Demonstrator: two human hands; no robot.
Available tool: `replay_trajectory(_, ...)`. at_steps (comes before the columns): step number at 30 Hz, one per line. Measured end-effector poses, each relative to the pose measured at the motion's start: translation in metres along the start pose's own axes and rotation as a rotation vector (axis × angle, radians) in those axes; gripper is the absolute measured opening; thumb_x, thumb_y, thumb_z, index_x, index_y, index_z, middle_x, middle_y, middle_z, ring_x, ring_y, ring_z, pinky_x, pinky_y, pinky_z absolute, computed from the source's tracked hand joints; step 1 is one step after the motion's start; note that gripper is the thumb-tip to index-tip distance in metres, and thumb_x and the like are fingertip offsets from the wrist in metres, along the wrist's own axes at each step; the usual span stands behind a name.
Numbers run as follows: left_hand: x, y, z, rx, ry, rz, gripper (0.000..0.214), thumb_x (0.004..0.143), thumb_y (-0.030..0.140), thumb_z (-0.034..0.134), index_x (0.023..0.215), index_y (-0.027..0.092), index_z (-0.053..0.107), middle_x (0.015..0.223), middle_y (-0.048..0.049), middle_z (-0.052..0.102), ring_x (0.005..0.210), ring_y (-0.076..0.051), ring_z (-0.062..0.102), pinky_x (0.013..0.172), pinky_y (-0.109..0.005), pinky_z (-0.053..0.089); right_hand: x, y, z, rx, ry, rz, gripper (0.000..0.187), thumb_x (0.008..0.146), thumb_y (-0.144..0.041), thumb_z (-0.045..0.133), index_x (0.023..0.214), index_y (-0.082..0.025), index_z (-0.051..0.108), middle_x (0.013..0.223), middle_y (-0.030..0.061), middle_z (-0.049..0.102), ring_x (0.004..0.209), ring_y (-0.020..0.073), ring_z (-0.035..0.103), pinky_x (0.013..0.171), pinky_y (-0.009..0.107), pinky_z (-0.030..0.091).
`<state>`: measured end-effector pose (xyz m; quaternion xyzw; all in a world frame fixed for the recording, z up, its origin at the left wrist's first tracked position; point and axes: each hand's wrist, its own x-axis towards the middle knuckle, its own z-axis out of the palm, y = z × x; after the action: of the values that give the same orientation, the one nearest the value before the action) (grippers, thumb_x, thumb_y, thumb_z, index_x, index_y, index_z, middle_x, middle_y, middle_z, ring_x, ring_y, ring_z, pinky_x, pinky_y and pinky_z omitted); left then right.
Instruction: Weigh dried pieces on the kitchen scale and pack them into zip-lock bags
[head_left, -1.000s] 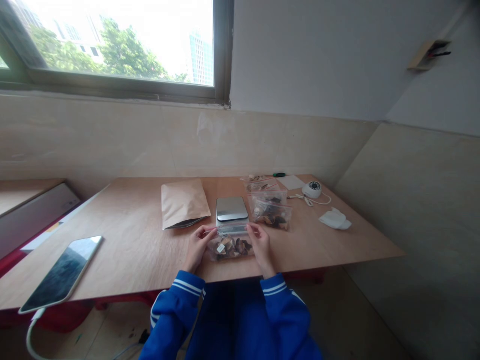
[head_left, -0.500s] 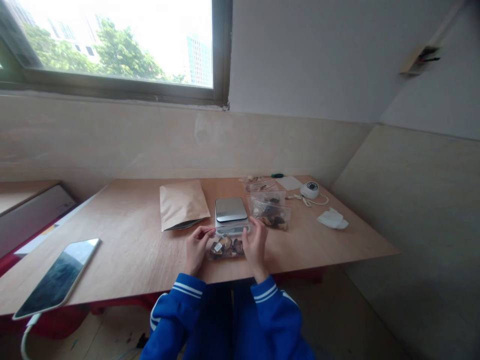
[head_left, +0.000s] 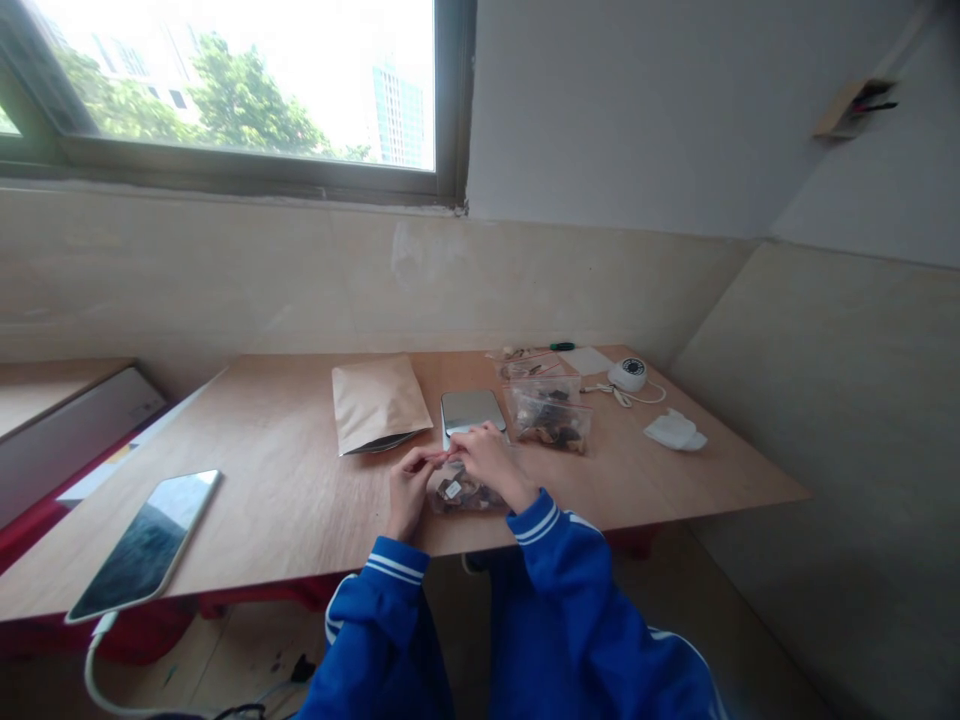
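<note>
The bag [head_left: 469, 498] lies near the front edge of the counter [head_left: 285, 430]. Fingers of the left hand [head_left: 409, 488] and right hand [head_left: 495, 465] pinch its top left corner together, apparently working the closure; the next move calls for a steady left pinch. Beyond sits the scale [head_left: 474, 408].
</note>
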<state>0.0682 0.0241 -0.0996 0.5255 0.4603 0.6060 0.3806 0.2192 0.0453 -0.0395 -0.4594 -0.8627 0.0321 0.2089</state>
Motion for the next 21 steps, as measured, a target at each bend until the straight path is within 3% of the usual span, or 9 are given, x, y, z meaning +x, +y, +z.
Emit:
replay_trajectory(5,0.001,-0.004,0.000,0.013,0.000,0.013,0.018,0.074,0.034,0.066,0.077,0.018,0.072,0.079,-0.0044,0.072,0.077,-0.020,0.065,0.076,-0.033,0.051,-0.004,0.002,0.010,0.025,0.016,0.014,0.020,0.087,-0.007,0.053,0.078,-0.020,0.066,0.080,0.0025,0.071,0.083,0.0182,0.058,0.079,0.031,0.030)
replay_trajectory(13,0.001,0.000,0.002,-0.031,-0.029,-0.037,0.027,0.078,0.039,0.065,0.093,0.017,0.071,0.079,-0.0029,0.070,0.074,-0.016,0.062,0.074,-0.029,0.049,-0.011,0.010,-0.003,0.226,-0.011,0.051,0.011,0.090,-0.029,0.060,0.089,-0.022,0.068,0.088,0.0015,0.073,0.088,0.0176,0.060,0.087,0.031,0.035)
replay_trajectory(18,0.002,-0.002,0.003,-0.165,0.040,-0.043,0.024,0.074,0.037,0.070,0.073,0.017,0.058,0.070,0.0000,0.066,0.070,-0.015,0.062,0.070,-0.027,0.048,-0.007,-0.001,-0.002,0.239,0.017,0.098,0.015,0.089,-0.033,0.060,0.097,-0.023,0.067,0.088,0.0025,0.073,0.089,0.0187,0.064,0.086,0.031,0.038)
replay_trajectory(21,0.002,-0.002,0.001,-0.168,0.063,-0.043,0.027,0.072,0.038,0.072,0.068,0.017,0.056,0.070,-0.0007,0.066,0.070,-0.015,0.062,0.068,-0.027,0.047,-0.001,-0.004,0.000,0.281,-0.005,0.106,0.012,0.087,-0.032,0.062,0.091,-0.023,0.068,0.084,0.0015,0.073,0.085,0.0184,0.065,0.079,0.028,0.040)
